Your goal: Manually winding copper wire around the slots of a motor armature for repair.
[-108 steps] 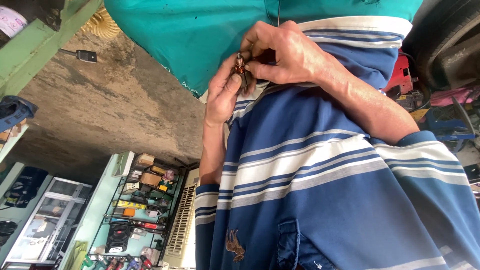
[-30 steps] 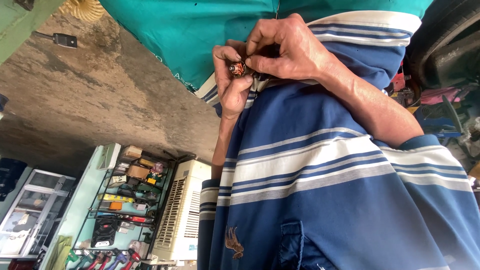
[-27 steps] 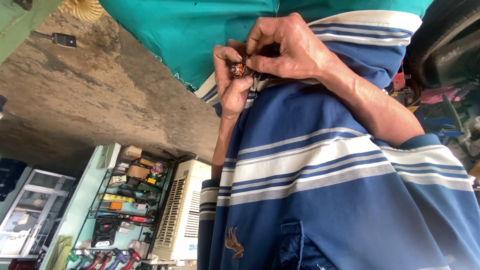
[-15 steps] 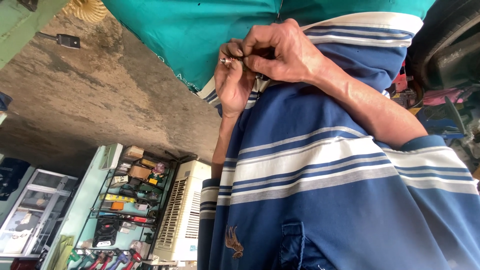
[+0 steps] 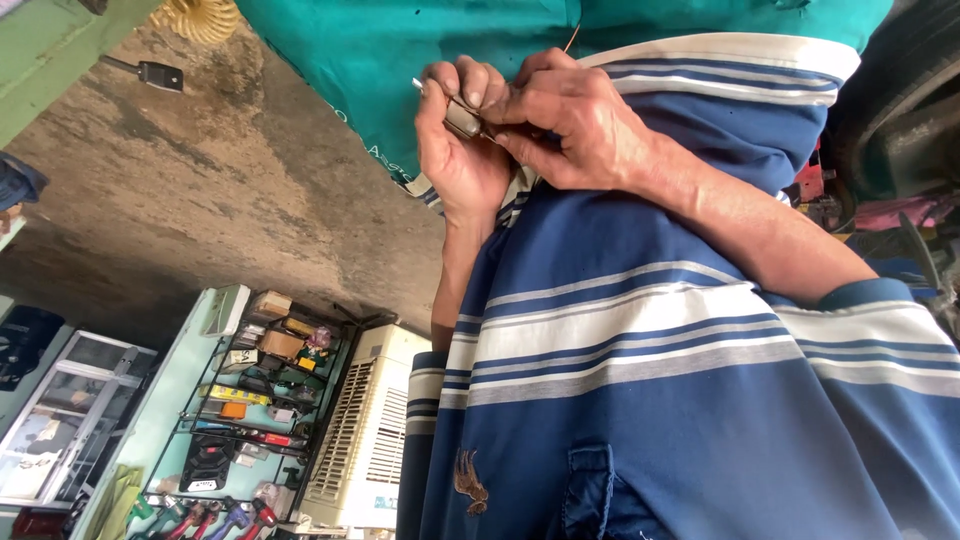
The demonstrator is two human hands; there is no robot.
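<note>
My left hand [image 5: 458,150] and my right hand [image 5: 585,120] meet close together in front of a teal cloth [image 5: 400,50], above my blue and white striped shirt [image 5: 640,380]. Between them is a small grey metal part [image 5: 462,118] with a thin pin sticking out to the left. The left hand's fingers curl over it from the left. My right thumb and fingers pinch its right end. A thin copper-coloured wire [image 5: 572,38] pokes up behind the right hand. Most of the part is hidden by fingers.
Bare concrete [image 5: 180,200] fills the left, with a black plug [image 5: 160,75] lying on it. At the lower left stand a wire rack [image 5: 255,400] of boxes and tools, a white air cooler [image 5: 370,440] and a glass cabinet [image 5: 60,420]. A dark tyre [image 5: 900,90] is at the right.
A reddish-copper piece showed between the fingertips earlier; now only a grey metal part with a pin shows. Both hands have shifted slightly as the fingers regripped it.
</note>
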